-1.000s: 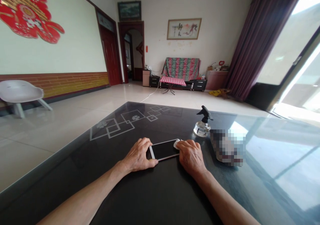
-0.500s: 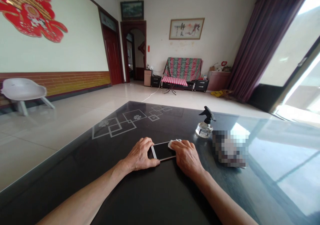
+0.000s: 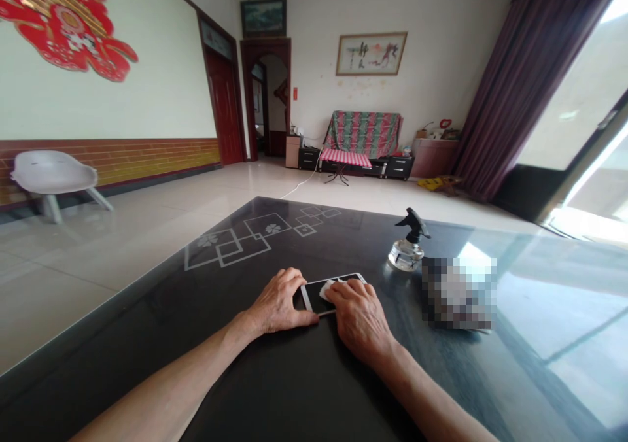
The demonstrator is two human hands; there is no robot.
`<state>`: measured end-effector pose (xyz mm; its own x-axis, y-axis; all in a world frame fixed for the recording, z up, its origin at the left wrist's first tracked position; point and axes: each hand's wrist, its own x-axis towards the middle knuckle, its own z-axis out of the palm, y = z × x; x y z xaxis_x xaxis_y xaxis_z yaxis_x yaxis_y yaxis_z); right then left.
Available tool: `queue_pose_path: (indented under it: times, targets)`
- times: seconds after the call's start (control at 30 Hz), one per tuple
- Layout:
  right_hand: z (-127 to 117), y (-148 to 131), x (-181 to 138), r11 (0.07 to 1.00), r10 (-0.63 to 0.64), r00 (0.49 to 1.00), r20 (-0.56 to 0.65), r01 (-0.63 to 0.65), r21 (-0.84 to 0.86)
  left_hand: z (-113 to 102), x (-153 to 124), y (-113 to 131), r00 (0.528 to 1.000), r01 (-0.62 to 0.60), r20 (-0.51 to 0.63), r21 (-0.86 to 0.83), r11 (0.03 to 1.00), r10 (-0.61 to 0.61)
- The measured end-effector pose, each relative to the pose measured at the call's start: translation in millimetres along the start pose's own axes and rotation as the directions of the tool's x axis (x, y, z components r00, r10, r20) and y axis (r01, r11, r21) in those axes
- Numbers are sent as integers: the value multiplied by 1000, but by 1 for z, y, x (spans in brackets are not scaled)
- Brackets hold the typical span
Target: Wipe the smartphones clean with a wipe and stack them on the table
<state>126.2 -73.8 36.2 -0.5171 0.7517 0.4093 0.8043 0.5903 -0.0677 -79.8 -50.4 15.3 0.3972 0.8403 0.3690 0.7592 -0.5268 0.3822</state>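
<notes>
A smartphone with a white front frame and dark screen lies on the dark glossy table. My left hand grips its left end, thumb along the near edge and fingers at the far corner. Over the screen, my right hand presses a small white tissue under its fingertips. Most of the tissue and the phone's right near part are hidden beneath that hand.
A clear spray bottle with a black trigger head stands to the right, beyond my right hand. Nearer sits a pixelated object that I cannot make out. Farther off are a white chair and a striped-topped small table.
My right hand has slid left with the tissue, from the phone's right end toward the middle of the screen. The left hand keeps its hold. The view has shifted slightly.
</notes>
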Motion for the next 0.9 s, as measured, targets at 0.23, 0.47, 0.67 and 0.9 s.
queue_pose_path:
  times: [0.23, 0.47, 0.67, 0.9]
  targets:
    - [-3, -1, -3, 1000, 5, 1000, 19, -5, -9, 0, 1, -3, 1000, 7, -1, -35, 999, -7]
    - [2, 31, -11, 973, 182, 979, -91, -193, -128, 0, 1, -4, 1000, -6, -4, -31, 1000, 6]
    - [4, 18, -10, 988, 134, 990, -34, -136, -75, 0, 1, -3, 1000, -6, -5, -25, 1000, 6]
    - [2, -5, -2, 995, -60, 997, 44, 57, 78, 2, 2, -1, 1000, 16, -11, -23, 1000, -16]
